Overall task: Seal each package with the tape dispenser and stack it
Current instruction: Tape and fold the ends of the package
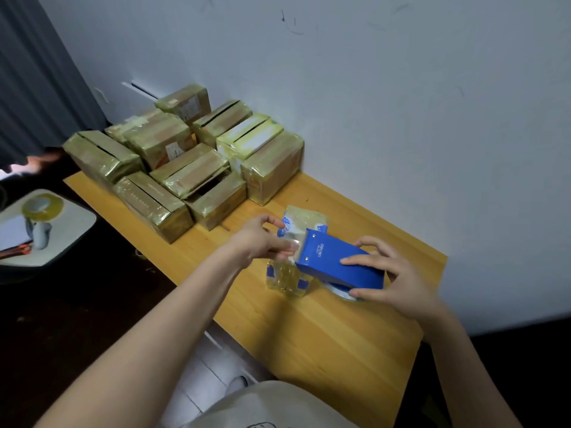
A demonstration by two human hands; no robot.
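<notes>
At the toothed edge, the left hand (262, 239) pinches the tape end (293, 242); the right hand (398, 276) curls round the blue tape dispenser (333, 261), over the small package (304, 216) on the table (324, 341). Risk: slack tape folding onto itself, or fingers catching the teeth.

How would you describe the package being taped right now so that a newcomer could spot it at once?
Find the wooden table against the white wall; at its middle, the left hand holds a package under the blue tape dispenser held by the right hand. Unlike the brown boxes stacked at the far end, it is small, blue and white.
</notes>
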